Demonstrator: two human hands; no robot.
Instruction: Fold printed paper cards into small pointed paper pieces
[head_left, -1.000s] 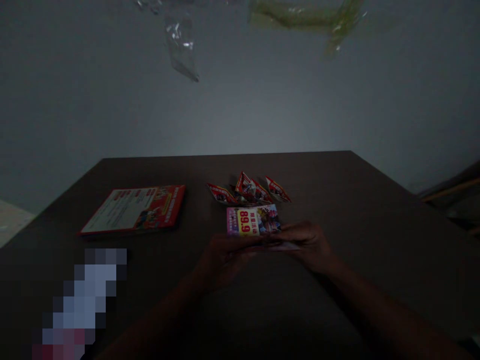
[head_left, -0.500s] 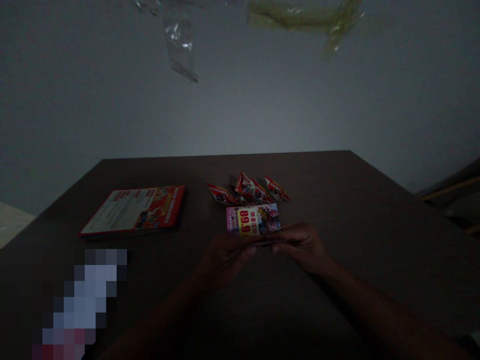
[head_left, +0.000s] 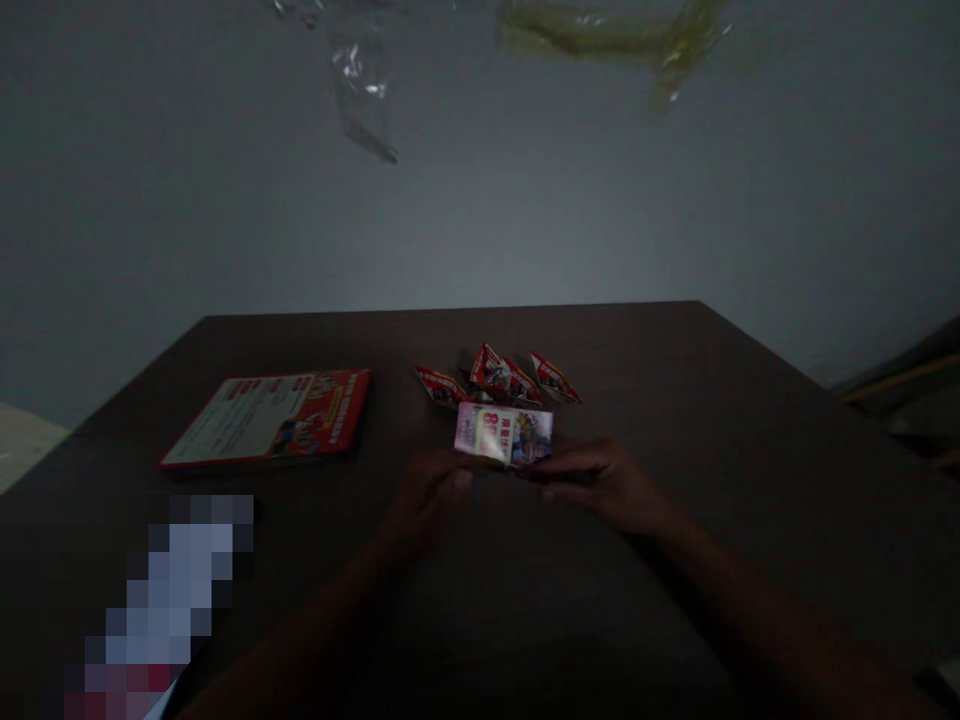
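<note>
A small printed leaflet (head_left: 504, 434), pink and white with large red print and colourful figures, is tilted up over the middle of the table. My left hand (head_left: 431, 492) is closed on its lower left edge, fingers behind and thumb near me. At the lower right edge, my right hand (head_left: 604, 488) pinches it between thumb and fingers. Dim light hides the exact finger contact. Just beyond the leaflet lie several red folded paper pieces (head_left: 495, 376) with printed pictures, their points sticking up; the leaflet's top edge partly covers them.
A flat red and white printed box or book (head_left: 262, 415) lies on the left of the dark wooden table (head_left: 637, 350). A pixelated patch (head_left: 172, 590) covers something at the lower left. Behind the table rises a grey wall (head_left: 525, 220) with clear and yellowish tape (head_left: 600, 32).
The leaflet has moved slightly away from me and tilted, with glare now over its print. My left hand has shifted left, so the hands are farther apart.
</note>
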